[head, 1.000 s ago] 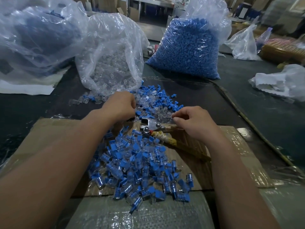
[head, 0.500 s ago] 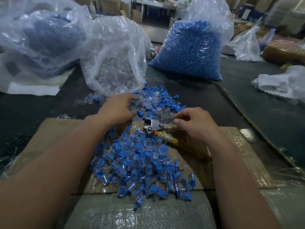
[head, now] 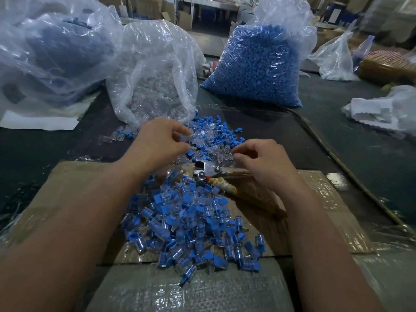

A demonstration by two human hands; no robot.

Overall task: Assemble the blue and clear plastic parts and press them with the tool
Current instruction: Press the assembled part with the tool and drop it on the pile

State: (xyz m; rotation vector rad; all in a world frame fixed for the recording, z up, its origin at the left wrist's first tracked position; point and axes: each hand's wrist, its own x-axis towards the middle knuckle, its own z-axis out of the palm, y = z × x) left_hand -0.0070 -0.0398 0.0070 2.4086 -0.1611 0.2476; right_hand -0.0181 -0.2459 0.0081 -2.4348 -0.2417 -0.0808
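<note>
Loose blue and clear plastic parts (head: 213, 134) lie in a heap on the dark table. My left hand (head: 157, 143) hovers at the heap's left edge, its thumb and forefinger pinching a clear plastic part (head: 185, 138). My right hand (head: 265, 161) is at the heap's right edge with its fingers curled, fingertips among the clear pieces. Whether it holds one is hidden. The metal pressing tool (head: 209, 171) lies between my hands on the cardboard, its tape-wrapped handle (head: 225, 188) pointing right. A large pile of assembled blue-and-clear pieces (head: 191, 224) lies in front of me.
The flat cardboard sheet (head: 326, 199) covers the near table. Behind the heap stand a bag of clear parts (head: 153, 75), a bag of blue parts (head: 258, 64) and a big crumpled bag (head: 45, 52) at the left. More plastic bags (head: 382, 109) lie at the right.
My left hand has moved forward from near the tool to the loose heap and opened its fingers round a clear part. My right hand has shifted slightly forward over the parts.
</note>
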